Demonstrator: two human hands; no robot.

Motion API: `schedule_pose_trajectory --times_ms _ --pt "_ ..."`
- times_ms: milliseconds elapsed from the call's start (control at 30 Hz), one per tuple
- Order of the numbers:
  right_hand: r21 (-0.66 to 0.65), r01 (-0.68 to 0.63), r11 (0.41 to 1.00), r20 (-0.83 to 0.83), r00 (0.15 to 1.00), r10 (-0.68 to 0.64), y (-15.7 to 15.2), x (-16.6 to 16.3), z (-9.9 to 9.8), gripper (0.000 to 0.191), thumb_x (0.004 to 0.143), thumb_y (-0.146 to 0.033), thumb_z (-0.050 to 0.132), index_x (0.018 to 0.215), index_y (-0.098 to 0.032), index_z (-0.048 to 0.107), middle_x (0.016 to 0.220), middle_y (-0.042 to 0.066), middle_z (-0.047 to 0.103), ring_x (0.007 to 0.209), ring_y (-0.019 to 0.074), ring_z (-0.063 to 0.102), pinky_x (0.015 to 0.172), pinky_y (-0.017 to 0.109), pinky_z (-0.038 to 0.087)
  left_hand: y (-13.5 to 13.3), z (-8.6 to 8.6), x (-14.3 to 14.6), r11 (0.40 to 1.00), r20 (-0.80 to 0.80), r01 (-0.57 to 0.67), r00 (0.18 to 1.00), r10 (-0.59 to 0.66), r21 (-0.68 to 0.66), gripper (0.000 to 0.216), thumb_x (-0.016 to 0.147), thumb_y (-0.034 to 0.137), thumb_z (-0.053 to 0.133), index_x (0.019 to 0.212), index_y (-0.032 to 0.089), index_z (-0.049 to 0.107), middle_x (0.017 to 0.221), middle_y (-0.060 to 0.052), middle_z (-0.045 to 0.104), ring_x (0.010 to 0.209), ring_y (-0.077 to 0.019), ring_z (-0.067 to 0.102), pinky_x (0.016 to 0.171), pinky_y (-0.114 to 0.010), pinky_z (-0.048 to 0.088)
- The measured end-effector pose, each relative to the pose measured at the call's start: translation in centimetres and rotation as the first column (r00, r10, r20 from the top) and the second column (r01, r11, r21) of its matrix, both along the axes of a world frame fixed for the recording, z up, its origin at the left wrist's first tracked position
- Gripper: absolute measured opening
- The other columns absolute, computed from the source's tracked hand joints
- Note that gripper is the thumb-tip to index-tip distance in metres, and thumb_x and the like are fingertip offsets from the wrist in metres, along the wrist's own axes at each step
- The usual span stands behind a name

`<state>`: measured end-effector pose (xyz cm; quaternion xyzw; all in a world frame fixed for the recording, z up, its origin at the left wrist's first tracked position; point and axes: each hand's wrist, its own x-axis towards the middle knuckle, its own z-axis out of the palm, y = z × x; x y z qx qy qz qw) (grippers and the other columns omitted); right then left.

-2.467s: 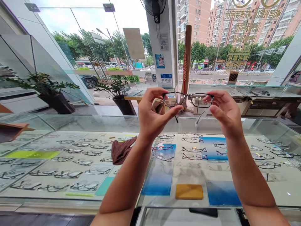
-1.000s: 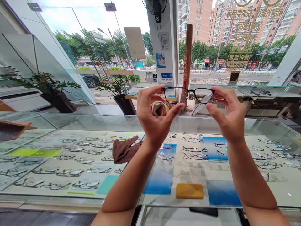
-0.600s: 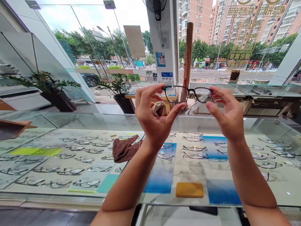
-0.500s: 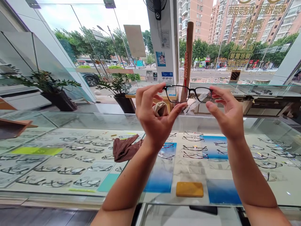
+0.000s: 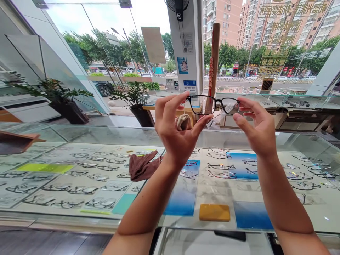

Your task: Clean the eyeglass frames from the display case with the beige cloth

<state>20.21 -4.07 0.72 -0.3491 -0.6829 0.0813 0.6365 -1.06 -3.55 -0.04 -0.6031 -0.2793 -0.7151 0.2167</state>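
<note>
A pair of black-framed eyeglasses (image 5: 218, 102) is held up level above the glass counter, with the street showing through its lenses. My left hand (image 5: 176, 125) grips its left end between fingers and thumb. Tucked in that same palm is a folded beige cloth (image 5: 183, 122). At the right end, my right hand (image 5: 257, 125) is closed on the frame with its fingertips, the thumb lower down and apart from the rim. A brown cloth (image 5: 143, 165) lies crumpled on the counter, partly behind my left forearm.
The glass display counter (image 5: 106, 136) holds rows of eyeglasses (image 5: 83, 190) under its top. A yellow case (image 5: 214, 212) sits near the front edge. Beyond stand potted plants (image 5: 135, 106), a tall wooden post (image 5: 214, 53) and a second glass counter (image 5: 300, 101).
The view has shifted very slightly. Both hands still hold the eyeglasses in nearly the same place, and nothing has been let go.
</note>
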Motion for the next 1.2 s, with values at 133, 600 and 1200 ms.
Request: schedule_pose_trajectory --times_ms 133,600,1200 --pt "-0.009 -0.001 1.000 -0.008 1.000 0.001 0.0 0.0 0.0 0.042 0.086 -0.041 0.076 0.126 -0.032 0.073 0.127 0.004 0.076 0.117 0.0257 0.068 0.102 0.046 0.055 0.1 0.0 0.0 1.000 0.005 0.013 1.000 -0.013 0.008 0.058 0.075 0.046 0.091 0.127 0.035 0.067 0.113 -0.006 0.069 0.102 -0.0259 0.064 0.088 -0.046 0.059" --pt "0.080 0.048 0.996 0.009 0.999 -0.049 0.4 0.1 -0.3 0.041 0.089 -0.043 0.074 0.128 -0.031 0.071 0.123 0.005 0.074 0.112 0.0241 0.069 0.095 0.043 0.056 0.6 0.0 -0.2 0.993 0.005 0.102 0.995 -0.103 0.052 0.056 0.077 0.047 0.090 0.126 0.027 0.071 0.113 -0.005 0.069 0.095 -0.0209 0.064 0.087 -0.041 0.057" --pt "0.605 0.290 0.741 0.053 0.914 -0.401 -1.3 -1.8 -0.7 0.049 0.092 -0.031 0.072 0.140 -0.034 0.060 0.124 0.007 0.067 0.117 0.0300 0.064 0.099 0.050 0.053 3.5 -1.5 -0.2 0.950 0.065 0.258 0.966 -0.250 -0.174 0.066 0.085 0.051 0.082 0.144 0.034 0.058 0.141 -0.008 0.069 0.101 -0.0213 0.072 0.076 -0.034 0.058"
